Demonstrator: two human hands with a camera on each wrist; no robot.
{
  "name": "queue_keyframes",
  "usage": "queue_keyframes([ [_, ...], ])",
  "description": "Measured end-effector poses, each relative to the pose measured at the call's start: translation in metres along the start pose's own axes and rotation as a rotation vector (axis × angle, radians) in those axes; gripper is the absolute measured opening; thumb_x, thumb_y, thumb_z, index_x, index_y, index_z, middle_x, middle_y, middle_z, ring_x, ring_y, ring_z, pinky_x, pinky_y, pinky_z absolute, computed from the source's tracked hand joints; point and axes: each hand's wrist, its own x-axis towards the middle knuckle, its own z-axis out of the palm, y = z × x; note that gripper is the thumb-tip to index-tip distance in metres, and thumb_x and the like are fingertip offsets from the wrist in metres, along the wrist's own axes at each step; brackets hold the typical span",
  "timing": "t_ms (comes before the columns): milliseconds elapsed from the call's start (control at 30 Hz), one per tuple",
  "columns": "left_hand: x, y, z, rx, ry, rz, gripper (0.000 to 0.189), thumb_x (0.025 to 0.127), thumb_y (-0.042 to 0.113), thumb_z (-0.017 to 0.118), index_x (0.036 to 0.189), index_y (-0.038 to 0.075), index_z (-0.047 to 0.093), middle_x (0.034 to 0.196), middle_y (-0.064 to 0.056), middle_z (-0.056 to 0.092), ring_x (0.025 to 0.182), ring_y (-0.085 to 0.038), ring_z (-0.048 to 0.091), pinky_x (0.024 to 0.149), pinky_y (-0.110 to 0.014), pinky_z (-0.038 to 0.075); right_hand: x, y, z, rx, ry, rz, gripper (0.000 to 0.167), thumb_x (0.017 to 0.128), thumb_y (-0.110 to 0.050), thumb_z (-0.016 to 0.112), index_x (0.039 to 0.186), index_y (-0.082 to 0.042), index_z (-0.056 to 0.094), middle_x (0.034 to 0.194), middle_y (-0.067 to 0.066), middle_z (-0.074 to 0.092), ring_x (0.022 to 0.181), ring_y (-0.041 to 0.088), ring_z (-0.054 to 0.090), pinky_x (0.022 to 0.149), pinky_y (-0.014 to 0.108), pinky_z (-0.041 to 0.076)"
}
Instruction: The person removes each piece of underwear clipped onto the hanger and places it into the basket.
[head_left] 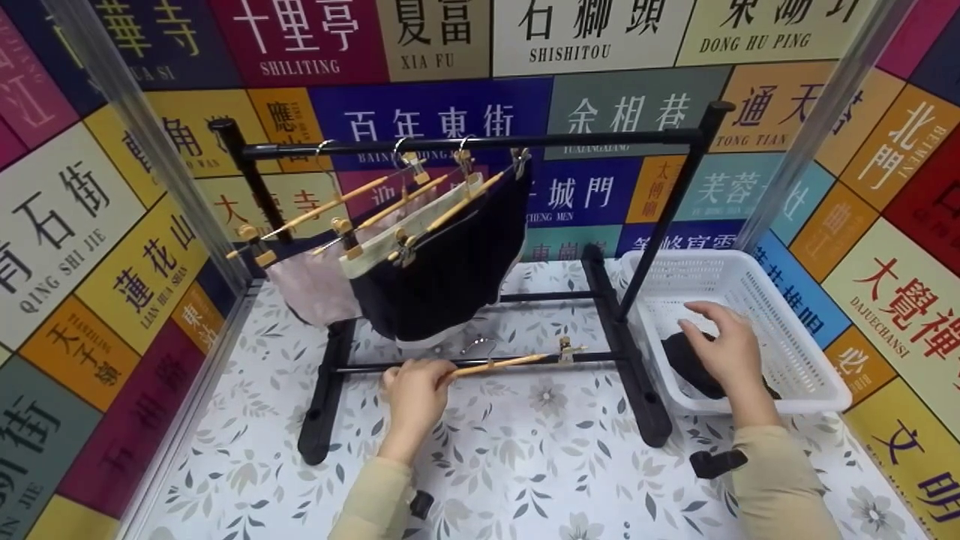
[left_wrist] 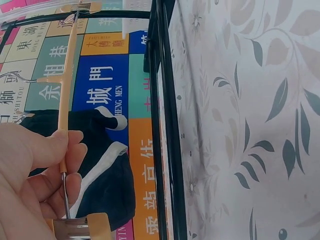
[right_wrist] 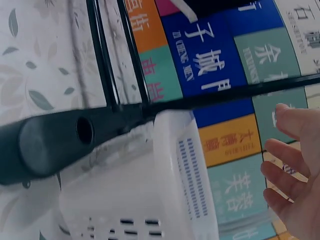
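Left hand [head_left: 415,401] pinches a wooden clip hanger [head_left: 499,365] near one end, thumb and curled fingers round the bar; right hand [head_left: 727,356] holds nothing, fingers loosely spread over a black cloth [head_left: 686,367] in the near part of a white basket [head_left: 817,403]. Can't tell if fingertips touch the cloth; the hand hides part of it. Hanger shows in front of the lower rail [head_left: 360,368] of a black rack [head_left: 570,140], slightly slanted, metal hook [left_wrist: 30,80] upward, one clip [head_left: 565,349] at the far end, another clip [left_wrist: 82,227] just beside the left hand, no garment on it. Looks light and stiff, smooth bar maybe a bit slippery; best held on the bar, off the clips. Cloth lies bunched, probably soft, light, floppy, not fragile; a free edge would be the place to take hold, though no clear one shows. Basket stands just beside the rack's right foot. Top bar bears three hangers with garments, a black garment [head_left: 450,270] with pale edging nearest, a pink garment [head_left: 311,289] farther left. Leaf-print tabletop [head_left: 510,465] underneath, lettered wall panels [head_left: 600,34] behind.
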Motion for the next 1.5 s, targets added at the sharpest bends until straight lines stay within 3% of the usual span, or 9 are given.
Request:
queue_keyframes([
  [333,0.001,0.002,0.001,0.013,0.001,0.013,0.006,0.081,0.018,0.08,0.085,0.019,0.076,0.084,0.004,0.072,0.079,-0.024,0.063,0.08,-0.05,0.035,-0.004,-0.04,0.022,0.052,-0.028,-0.185,0.036,0.085,-0.007,0.077,0.12,-0.003,0.067,0.115,0.018,0.068,0.11,0.04,0.057,0.098,0.052,0.038],
  [667,0.002,0.008,0.004,0.033,-0.011,0.026,0.005,0.082,0.021,0.079,0.086,0.02,0.076,0.082,0.003,0.071,0.078,-0.023,0.063,0.08,-0.049,0.035,-0.01,-0.07,0.046,0.107,-0.097,-0.417,0.041,0.081,-0.012,0.081,0.119,-0.004,0.069,0.113,0.012,0.07,0.107,0.035,0.058,0.097,0.045,0.039],
  [1200,0.003,0.018,0.008,0.025,-0.006,0.067,0.005,0.081,0.019,0.079,0.085,0.02,0.076,0.083,0.005,0.072,0.079,-0.02,0.062,0.08,-0.049,0.036,-0.025,-0.092,0.078,0.093,-0.217,-0.64,0.048,0.077,-0.016,0.085,0.121,-0.011,0.068,0.115,0.003,0.069,0.109,0.03,0.059,0.094,0.048,0.045],
  [1500,0.004,0.022,0.009,0.05,-0.01,0.062,0.006,0.08,0.02,0.08,0.085,0.022,0.076,0.084,0.006,0.072,0.078,-0.019,0.062,0.08,-0.048,0.037,-0.031,-0.094,0.088,0.083,-0.25,-0.689,0.038,0.078,-0.011,0.083,0.114,-0.013,0.071,0.108,0.001,0.07,0.104,0.027,0.062,0.095,0.044,0.045],
])
